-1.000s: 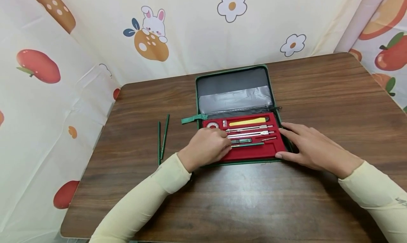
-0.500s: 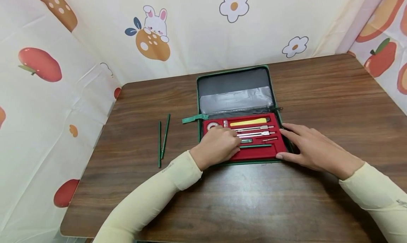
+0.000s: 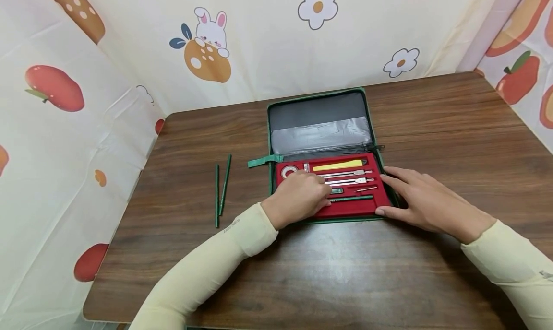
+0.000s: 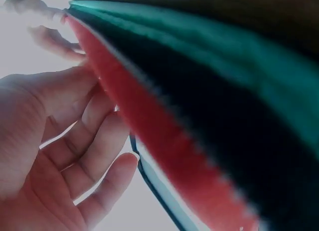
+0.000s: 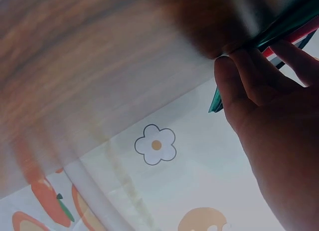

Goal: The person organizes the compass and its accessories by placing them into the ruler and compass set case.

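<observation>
A green zip case [image 3: 317, 110] lies unfolded on the table, with a red tray [image 3: 356, 209] in its near half. My left hand [image 3: 298, 198] is over the tray's left part, its curled fingers holding the left end of a green pencil [image 3: 356, 197]; the fingertips are hidden in the head view. The pencil lies along the tray's near side. My right hand [image 3: 419, 200] rests at the case's right edge, thumb on the near corner and fingers spread along the side. In the right wrist view, its fingers [image 5: 232, 84] touch the case's edge.
The tray also holds a yellow utility knife [image 3: 339, 165], metal compasses [image 3: 352, 181], a small green box [image 3: 337, 191] and a white ring-shaped item [image 3: 288, 170]. Two green pencils [image 3: 217, 195] lie on the table [image 3: 324, 272] at left. A green strap [image 3: 261, 161] sticks out leftward.
My left hand has moved right over the tray, and the green pencil has shifted right with it, its far end nearing the tray's right side. The right hand has stayed at the case's edge.
</observation>
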### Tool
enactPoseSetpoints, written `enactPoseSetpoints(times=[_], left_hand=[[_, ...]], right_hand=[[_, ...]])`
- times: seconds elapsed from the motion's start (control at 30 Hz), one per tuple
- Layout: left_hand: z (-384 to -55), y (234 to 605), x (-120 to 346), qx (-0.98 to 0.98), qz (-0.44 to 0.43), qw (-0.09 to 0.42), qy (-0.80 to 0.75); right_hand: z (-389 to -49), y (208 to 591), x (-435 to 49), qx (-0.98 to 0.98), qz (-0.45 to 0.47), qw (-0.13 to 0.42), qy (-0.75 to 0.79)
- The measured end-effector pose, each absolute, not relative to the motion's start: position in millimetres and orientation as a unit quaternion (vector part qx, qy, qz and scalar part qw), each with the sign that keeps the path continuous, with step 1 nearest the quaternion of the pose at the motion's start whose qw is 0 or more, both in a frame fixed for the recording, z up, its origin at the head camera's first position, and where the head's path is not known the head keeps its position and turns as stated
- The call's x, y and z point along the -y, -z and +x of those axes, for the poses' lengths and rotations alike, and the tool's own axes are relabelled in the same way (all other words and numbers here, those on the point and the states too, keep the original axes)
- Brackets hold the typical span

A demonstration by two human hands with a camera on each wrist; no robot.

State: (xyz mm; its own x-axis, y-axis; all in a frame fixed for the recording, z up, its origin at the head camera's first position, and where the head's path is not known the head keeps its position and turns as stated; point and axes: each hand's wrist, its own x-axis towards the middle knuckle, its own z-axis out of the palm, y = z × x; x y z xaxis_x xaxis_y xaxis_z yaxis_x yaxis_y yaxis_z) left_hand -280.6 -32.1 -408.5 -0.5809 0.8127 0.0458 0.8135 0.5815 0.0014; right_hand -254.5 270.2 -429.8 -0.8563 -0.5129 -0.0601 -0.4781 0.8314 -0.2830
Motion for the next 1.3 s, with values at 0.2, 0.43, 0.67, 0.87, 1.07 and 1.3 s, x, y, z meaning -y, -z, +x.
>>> enactPoseSetpoints(times=[0.2, 0.43, 0.67, 0.87, 1.07, 1.3], left_hand=[[-286, 399, 57, 0.907, -0.415, 0.056, 0.043], [-297, 397, 118, 0.951, -0.295, 0.075, 0.061], [-300, 407, 175, 0.969, -0.239, 0.062, 0.020], [-301, 407, 201, 0.987, -0.155, 0.041, -0.018], [-302, 409, 207, 0.996, -0.086, -0.018, -0.006], [-304, 409, 207, 0.996, -0.073, -0.046, -0.004]], right_hand=[[-254, 430, -270, -0.954, -0.262, 0.066, 0.134], [-255, 429, -271, -0.953, -0.263, 0.060, 0.136], [-258, 428, -272, -0.952, -0.269, 0.062, 0.132], [-259, 427, -273, -0.951, -0.273, 0.056, 0.133], [-259, 428, -273, -0.951, -0.272, 0.059, 0.133], [-257, 430, -272, -0.951, -0.273, 0.058, 0.137]])
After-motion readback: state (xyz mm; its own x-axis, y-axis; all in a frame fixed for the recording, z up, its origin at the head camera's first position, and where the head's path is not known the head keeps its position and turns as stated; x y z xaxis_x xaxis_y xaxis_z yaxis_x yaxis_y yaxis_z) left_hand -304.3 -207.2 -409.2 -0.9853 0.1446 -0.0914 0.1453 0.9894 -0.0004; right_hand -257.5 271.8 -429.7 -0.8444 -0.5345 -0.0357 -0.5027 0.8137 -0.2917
